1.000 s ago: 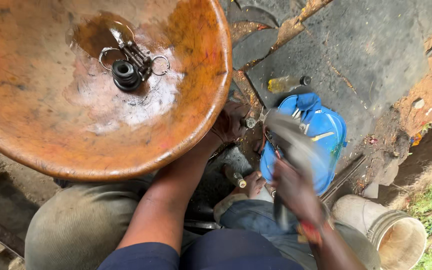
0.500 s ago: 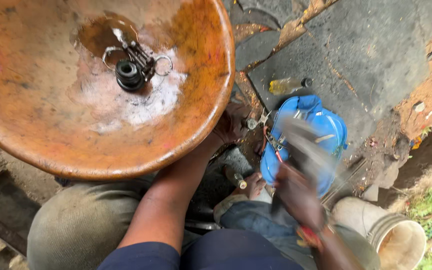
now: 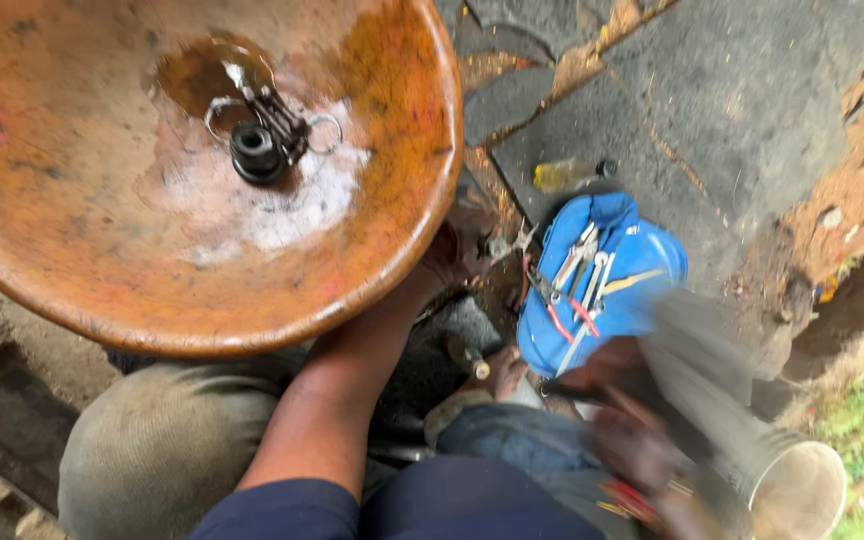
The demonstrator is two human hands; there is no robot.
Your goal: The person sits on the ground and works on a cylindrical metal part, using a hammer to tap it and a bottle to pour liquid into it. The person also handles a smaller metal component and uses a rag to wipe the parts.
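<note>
The left hand (image 3: 457, 250) is in the middle of the frame, reaching under the edge of the big orange bowl (image 3: 372, 270). It seems to be closed on a small metal part (image 3: 500, 245) down there, but the bowl edge hides the fingers, so how it grips is hard to tell. The right hand (image 3: 642, 455) is at the lower right and is very blurry. It looks wrapped around a long grey tool (image 3: 692, 350) that points up and to the right. What kind of tool it is cannot be told from the blur. The bowl fills the upper left of the frame, and it has a black round part (image 3: 255, 152) with wire rings (image 3: 324, 133) lying in a wet white patch. A blue tool bag (image 3: 642, 265) lies open on the ground in the middle right, with spanners (image 3: 577, 265) and pliers in it. A little yellow bottle (image 3: 564, 175) lies just above the bag, and a white bucket (image 3: 802, 490) sits at the lower right corner. To do this well, I think the left hand should hold the small part very firm and keep its fingers out of the way of the tool. The right hand should bring the tool straight onto the part, not from the side. The bowl sits close by, so the tool should stay clear of its edge and not bump it.
</note>
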